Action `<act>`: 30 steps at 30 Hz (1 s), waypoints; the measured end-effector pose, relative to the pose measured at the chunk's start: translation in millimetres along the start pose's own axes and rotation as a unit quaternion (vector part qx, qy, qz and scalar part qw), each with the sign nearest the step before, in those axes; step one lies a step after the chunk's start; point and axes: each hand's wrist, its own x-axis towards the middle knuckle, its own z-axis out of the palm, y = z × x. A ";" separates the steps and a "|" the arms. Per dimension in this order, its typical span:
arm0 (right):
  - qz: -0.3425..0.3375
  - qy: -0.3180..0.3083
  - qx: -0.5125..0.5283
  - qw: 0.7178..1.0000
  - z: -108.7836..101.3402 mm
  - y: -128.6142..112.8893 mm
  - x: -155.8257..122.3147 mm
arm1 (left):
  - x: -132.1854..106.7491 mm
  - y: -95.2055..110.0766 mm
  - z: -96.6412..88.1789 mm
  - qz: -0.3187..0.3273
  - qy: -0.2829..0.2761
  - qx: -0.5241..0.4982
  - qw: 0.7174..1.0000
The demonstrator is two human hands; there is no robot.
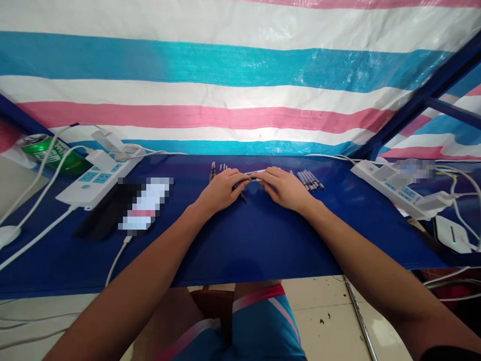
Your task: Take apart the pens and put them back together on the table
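Observation:
My left hand (222, 188) and my right hand (282, 187) meet over the middle of the blue table (240, 240), fingers curled. Together they pinch a thin white pen-like piece (254, 174) held level between them. A dark slim part (242, 195) pokes out under my left fingers. To the right of my right hand lies a small row of grey pen parts (310, 180). Behind my left hand a few short pen parts (218, 168) lie near the table's back edge.
A white power strip (98, 176) with cables sits at the left, a green can (47, 150) behind it, and a blurred dark-and-white object (135, 205) nearby. Another white power strip (398, 188) and a white device (451, 233) lie at the right. A striped tarp (240, 85) hangs behind.

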 end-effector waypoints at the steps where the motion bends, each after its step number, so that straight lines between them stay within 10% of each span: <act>1: 0.001 -0.001 0.000 1.000 0.2 -0.6 -0.4 | 0.3 0.7 -0.2 0.002 -0.001 -0.001 1.000; 30: 0.021 0.047 0.044 0.998 2.7 -2.1 1.6 | -0.5 13.9 -3.3 -0.021 0.048 -0.121 0.991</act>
